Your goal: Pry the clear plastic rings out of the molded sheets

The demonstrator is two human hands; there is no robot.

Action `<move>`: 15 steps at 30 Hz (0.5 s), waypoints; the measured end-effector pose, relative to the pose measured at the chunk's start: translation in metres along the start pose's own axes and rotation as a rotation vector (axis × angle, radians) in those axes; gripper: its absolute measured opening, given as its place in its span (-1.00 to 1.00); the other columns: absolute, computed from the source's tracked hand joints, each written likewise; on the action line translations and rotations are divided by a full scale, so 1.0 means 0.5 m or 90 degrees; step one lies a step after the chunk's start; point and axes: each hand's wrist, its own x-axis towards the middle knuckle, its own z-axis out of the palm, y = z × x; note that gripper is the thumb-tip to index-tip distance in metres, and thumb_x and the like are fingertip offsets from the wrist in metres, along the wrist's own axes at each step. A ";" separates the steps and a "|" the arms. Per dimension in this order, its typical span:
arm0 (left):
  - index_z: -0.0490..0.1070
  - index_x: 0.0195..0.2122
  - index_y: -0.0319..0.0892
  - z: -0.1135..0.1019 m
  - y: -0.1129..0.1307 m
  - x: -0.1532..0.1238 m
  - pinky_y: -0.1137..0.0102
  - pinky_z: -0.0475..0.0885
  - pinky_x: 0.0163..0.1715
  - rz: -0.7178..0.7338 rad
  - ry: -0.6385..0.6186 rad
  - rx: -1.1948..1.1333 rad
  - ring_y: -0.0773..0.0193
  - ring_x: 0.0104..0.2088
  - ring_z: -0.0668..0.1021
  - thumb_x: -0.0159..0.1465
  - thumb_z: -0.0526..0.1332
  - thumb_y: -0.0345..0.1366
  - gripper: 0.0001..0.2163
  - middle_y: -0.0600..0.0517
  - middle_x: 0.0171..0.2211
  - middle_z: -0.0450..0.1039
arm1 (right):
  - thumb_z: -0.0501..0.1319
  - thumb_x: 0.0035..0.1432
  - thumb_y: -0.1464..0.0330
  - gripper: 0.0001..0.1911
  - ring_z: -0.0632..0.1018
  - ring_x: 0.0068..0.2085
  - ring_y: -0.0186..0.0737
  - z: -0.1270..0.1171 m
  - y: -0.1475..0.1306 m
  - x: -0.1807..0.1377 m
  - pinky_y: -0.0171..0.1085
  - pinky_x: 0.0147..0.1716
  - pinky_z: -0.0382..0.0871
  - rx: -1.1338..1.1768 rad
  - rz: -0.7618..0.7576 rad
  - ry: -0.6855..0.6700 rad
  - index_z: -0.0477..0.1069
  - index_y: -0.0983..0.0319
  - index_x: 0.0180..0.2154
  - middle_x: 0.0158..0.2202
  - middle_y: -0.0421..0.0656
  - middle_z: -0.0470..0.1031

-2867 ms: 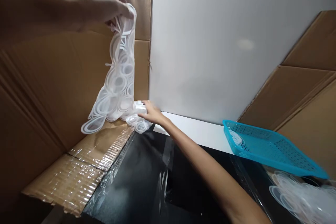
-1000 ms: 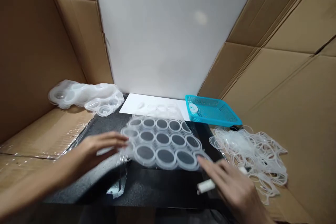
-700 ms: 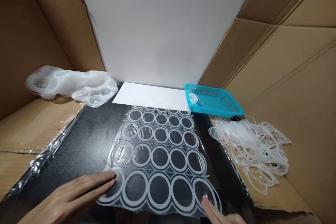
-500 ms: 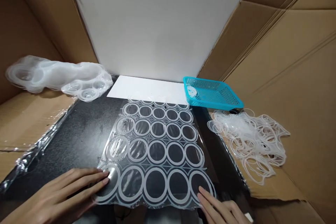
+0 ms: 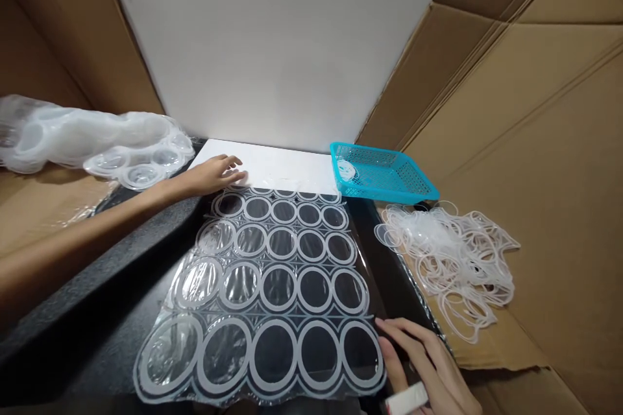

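Note:
A clear plastic sheet [image 5: 280, 314] printed with rows of frosted rings lies over the dark table. At its far left corner is my left hand [image 5: 214, 174], fingers loosely spread above the edge of a white board [image 5: 287, 165]. By the sheet's near right corner rests my right hand [image 5: 426, 356], its fingers stretched out and the fingertips at the sheet's edge. A small white block-like piece [image 5: 407, 398] shows across the lower part of that hand. Whether it is held or worn, I cannot tell.
A blue plastic basket [image 5: 384, 194] with a few white rings in it stands at the back right. Tangled ring-shaped offcuts [image 5: 452, 259] lie on cardboard at the right. Stacked translucent ring sheets [image 5: 97, 136] sit at the left. Cardboard walls [image 5: 525, 110] and a white panel [image 5: 282, 39] enclose the table.
My left hand has left the sheet's near left corner and reached to its far left corner. My right hand has shifted slightly up and right along the edge. The view has turned slightly right.

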 end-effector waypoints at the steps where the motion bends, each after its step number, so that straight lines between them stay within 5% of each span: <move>1: 0.51 0.10 -0.32 0.011 -0.005 0.035 0.06 0.45 0.13 -0.009 -0.003 0.007 -0.10 0.04 0.58 0.40 0.01 0.29 -0.28 -0.27 -0.02 0.55 | 0.24 0.45 0.31 -0.76 0.66 -0.11 -0.12 0.006 0.005 0.007 -0.23 -0.10 0.47 -0.012 0.020 0.003 0.56 0.13 0.08 -0.04 -0.06 0.61; 5: 0.56 -0.03 -0.24 0.061 -0.016 0.086 0.12 0.49 0.03 -0.006 -0.014 0.020 -0.07 -0.09 0.60 0.26 0.14 0.34 -0.32 -0.25 -0.07 0.51 | 0.23 0.45 0.15 -0.72 0.66 -0.11 -0.06 0.021 0.031 0.042 -0.19 -0.14 0.46 -0.034 0.052 -0.017 0.57 0.12 0.04 -0.07 -0.08 0.61; 11: 0.50 -0.19 -0.16 0.083 -0.022 0.086 0.16 0.44 -0.10 0.009 -0.042 0.050 -0.08 -0.14 0.54 0.29 0.14 0.28 -0.45 -0.19 -0.22 0.53 | 0.22 0.45 0.30 -0.86 0.60 -0.28 -0.23 -0.006 -0.009 0.149 -0.32 -0.37 0.46 0.195 0.075 -0.014 0.58 0.07 -0.08 -0.13 -0.13 0.58; 15: 0.41 -0.32 -0.12 0.076 -0.016 0.103 0.13 0.37 0.00 0.058 -0.047 0.066 -0.08 -0.07 0.48 0.34 0.06 0.18 -0.55 -0.18 -0.19 0.49 | -0.04 0.54 0.06 -0.53 0.60 -0.23 -0.11 -0.050 -0.046 0.226 -0.22 -0.32 0.54 0.336 0.030 -0.039 0.62 0.01 -0.15 -0.23 -0.07 0.53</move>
